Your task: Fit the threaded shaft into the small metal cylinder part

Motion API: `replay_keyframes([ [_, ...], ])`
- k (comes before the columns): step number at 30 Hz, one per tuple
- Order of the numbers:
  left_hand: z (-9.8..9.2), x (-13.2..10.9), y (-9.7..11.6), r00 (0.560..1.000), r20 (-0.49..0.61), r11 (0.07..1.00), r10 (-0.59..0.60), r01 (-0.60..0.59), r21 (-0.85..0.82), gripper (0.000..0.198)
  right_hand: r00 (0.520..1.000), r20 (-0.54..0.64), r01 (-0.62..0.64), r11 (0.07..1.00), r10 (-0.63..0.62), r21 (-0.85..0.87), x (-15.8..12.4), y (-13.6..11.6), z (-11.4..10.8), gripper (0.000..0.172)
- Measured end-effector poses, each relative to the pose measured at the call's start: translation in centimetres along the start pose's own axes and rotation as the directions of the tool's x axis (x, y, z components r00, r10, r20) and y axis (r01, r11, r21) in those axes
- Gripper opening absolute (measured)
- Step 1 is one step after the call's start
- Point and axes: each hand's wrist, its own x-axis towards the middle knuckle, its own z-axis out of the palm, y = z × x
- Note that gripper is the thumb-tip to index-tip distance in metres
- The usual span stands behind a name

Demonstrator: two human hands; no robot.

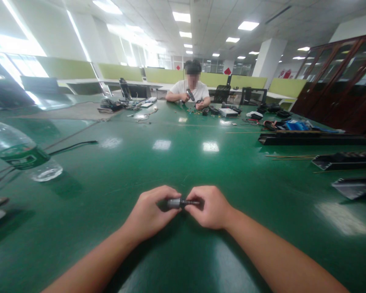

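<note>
Above the green table (183, 167), between my two hands, is a small grey metal cylinder (174, 202) with a dark, ridged shaft (191, 202) in line with it. My left hand (149, 211) pinches the cylinder between thumb and fingers. At the other end, the thumb and fingertips of my right hand (212, 207) are closed on the ridged shaft. The piece lies roughly level, pointing left to right. Its exact kind cannot be told, and my fingers hide parts of both ends.
A clear water bottle (24, 156) with a green label stands at the left beside a black cable (75, 147). Black metal channels (311, 139) and thin rods lie at the right. Across the table, another person (187, 87) handles a dark tool (190, 95) among small parts.
</note>
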Motion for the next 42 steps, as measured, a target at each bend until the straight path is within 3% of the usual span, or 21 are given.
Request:
replay_keyframes([
  [42, -0.14, 0.18, -0.34, 0.999, -0.006, 0.999, -0.041, 0.041, 0.013, 0.015, 0.998, -0.023, -0.059, 0.998, 0.060, 0.017, 0.03, 0.00, 0.11, 0.008],
])
